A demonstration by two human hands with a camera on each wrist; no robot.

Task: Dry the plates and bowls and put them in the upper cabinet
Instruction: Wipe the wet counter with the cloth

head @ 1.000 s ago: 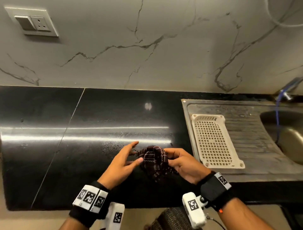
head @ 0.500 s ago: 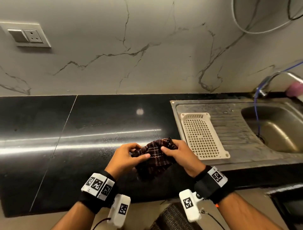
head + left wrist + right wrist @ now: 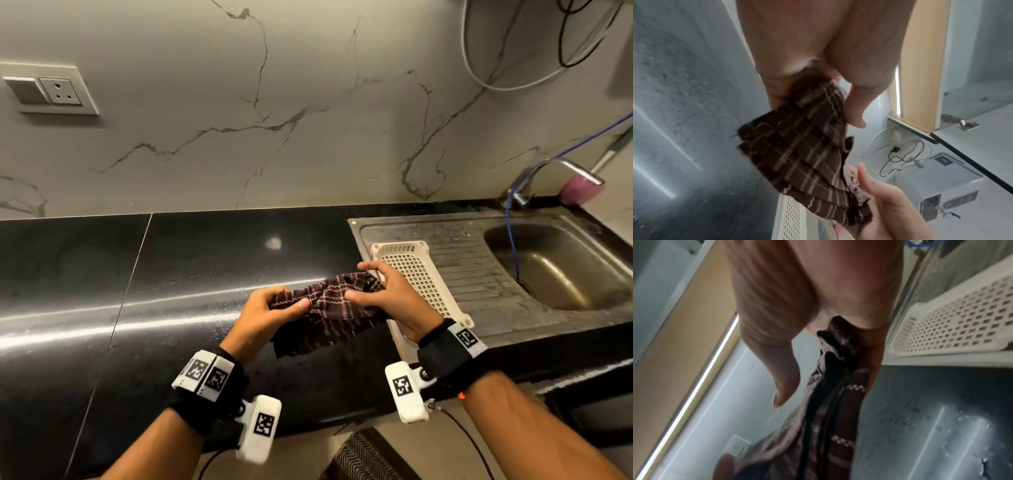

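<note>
A dark brown checked cloth (image 3: 329,308) is stretched between both hands above the black counter (image 3: 102,274). My left hand (image 3: 274,308) pinches its left end with thumb and curled fingers; in the left wrist view the cloth (image 3: 803,159) hangs folded from that hand (image 3: 818,91). My right hand (image 3: 380,294) grips the right end; the right wrist view shows the cloth (image 3: 834,402) bunched in that hand (image 3: 830,356). No plates or bowls are in view.
A white perforated plastic tray (image 3: 421,274) lies on the steel drainboard (image 3: 479,267) just right of my hands. The sink basin (image 3: 555,270) and tap (image 3: 548,171) are at the far right. A wall socket (image 3: 51,89) sits upper left. Water spots mark the counter.
Both hands have lifted the bunched cloth and pulled it apart sideways, spreading it wider. My view has shifted right, bringing the sink and tap into view.
</note>
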